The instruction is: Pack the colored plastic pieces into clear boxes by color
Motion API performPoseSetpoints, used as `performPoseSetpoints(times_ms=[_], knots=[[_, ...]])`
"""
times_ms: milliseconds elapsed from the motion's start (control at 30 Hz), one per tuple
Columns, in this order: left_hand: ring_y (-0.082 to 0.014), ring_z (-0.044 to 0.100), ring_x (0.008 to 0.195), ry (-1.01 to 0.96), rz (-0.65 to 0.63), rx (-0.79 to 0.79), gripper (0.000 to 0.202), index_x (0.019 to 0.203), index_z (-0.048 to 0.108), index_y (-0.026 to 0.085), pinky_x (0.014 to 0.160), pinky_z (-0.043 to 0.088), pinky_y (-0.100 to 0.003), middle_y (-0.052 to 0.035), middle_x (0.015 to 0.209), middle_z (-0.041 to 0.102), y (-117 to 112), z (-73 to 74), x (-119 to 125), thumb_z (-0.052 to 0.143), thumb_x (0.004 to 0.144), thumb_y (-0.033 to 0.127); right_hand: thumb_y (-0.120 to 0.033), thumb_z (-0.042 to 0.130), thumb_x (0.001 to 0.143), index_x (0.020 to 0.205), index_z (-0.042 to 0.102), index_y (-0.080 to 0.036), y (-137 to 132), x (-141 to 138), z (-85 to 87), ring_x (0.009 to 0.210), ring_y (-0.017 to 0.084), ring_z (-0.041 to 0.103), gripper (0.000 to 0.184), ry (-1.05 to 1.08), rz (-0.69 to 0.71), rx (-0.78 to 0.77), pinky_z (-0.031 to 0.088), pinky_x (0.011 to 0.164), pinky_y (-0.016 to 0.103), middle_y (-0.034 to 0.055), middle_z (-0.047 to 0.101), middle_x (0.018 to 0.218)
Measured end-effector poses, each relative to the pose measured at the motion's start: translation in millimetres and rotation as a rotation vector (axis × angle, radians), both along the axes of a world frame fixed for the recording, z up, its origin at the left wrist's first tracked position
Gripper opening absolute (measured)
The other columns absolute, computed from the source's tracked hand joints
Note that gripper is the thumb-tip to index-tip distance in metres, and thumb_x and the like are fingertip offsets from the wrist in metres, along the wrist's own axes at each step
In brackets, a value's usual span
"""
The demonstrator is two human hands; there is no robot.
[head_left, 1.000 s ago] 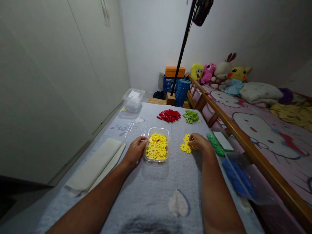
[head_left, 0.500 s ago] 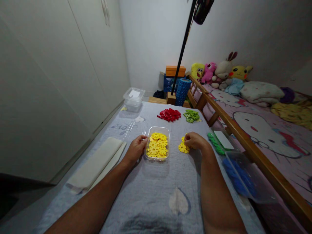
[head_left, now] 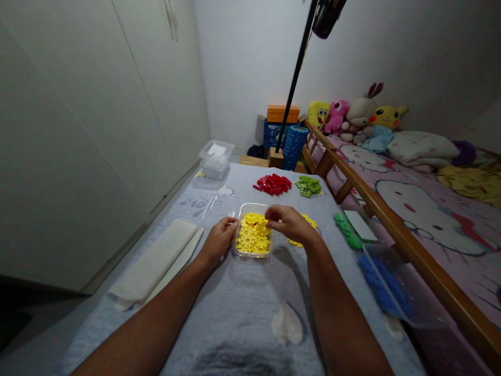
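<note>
A clear plastic box [head_left: 253, 255] stands in front of me, filled with yellow flower-shaped plastic pieces [head_left: 250, 237]. My left hand [head_left: 222, 236] grips the box's left wall, fingers closed on the rim. Over the right side of the box, my right hand [head_left: 288, 223] pinches a yellow flower-shaped piece [head_left: 263, 226] by its edge. A few more yellow pieces [head_left: 309, 220] lie on the cloth to the right, partly hidden behind my right hand and wrist.
Farther back lie a red pile [head_left: 273, 184] and a light green pile [head_left: 308, 186] of pieces. A clear lid [head_left: 219, 209] and folded cream cloth [head_left: 156, 266] are at left. Stacked clear boxes [head_left: 216, 156] stand behind. Boxes of green [head_left: 347, 231] and blue pieces [head_left: 385, 284] line the wooden bed rail [head_left: 391, 235].
My right hand has moved left from the loose yellow pieces to above the box, carrying a yellow piece. My left hand stays on the box's left side.
</note>
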State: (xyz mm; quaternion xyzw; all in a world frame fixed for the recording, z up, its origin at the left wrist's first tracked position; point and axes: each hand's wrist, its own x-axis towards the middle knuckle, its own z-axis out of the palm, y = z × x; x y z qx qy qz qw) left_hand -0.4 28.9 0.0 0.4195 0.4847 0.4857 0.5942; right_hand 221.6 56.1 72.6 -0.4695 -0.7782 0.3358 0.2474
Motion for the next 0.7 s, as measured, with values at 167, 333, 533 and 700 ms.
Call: performPoseSetpoints(times_ms=[167,333,533,700], knots=[[-0.0096,0.054,0.048,-0.013,-0.009,-0.007,0.043,0.095,0.058,0.018,0.045,0.038,-0.018,0.0046,0.061,0.061,0.6,-2.4,-0.8,0.072,0.071,0.051,-0.011,0.057,0.078,0.081,0.069,-0.018,3.1,-3.3,-7.6,0.074,0.013,0.06,0.014,-0.153,0.016,0.043,0.043,0.072,0.024,-0.0003,0.069,0.079],[-0.0108,0.057,0.052,-0.01,0.001,-0.015,0.042,0.094,0.059,0.018,0.047,0.041,-0.019,0.0032,0.065,0.064,-1.2,3.6,0.6,0.071,0.069,0.05,-0.017,0.056,0.081,0.088,0.07,-0.017,8.6,34.2,0.7,0.073,0.014,0.061,0.015,-0.119,-0.208,0.089,0.043,0.069,0.024,0.002,0.07,0.08],[-0.0095,0.053,0.048,-0.003,0.013,-0.004,0.038,0.093,0.06,0.019,0.043,0.036,-0.018,0.0065,0.057,0.057,-0.2,1.3,0.7,0.07,0.07,0.048,-0.019,0.059,0.079,0.088,0.07,-0.016,4.6,70.1,-3.0,0.066,0.014,0.058,0.015,-0.326,-0.275,-0.02,0.04,0.062,0.024,0.0024,0.069,0.076],[-0.0109,0.057,0.052,-0.025,-0.007,-0.019,0.043,0.093,0.059,0.019,0.047,0.041,-0.019,0.003,0.066,0.065,0.7,-0.1,0.8,0.072,0.068,0.05,-0.02,0.065,0.076,0.088,0.073,-0.016,-8.7,68.6,-34.0,0.079,0.018,0.061,0.014,-0.665,-0.195,-0.006,0.038,0.067,0.025,0.008,0.072,0.09]])
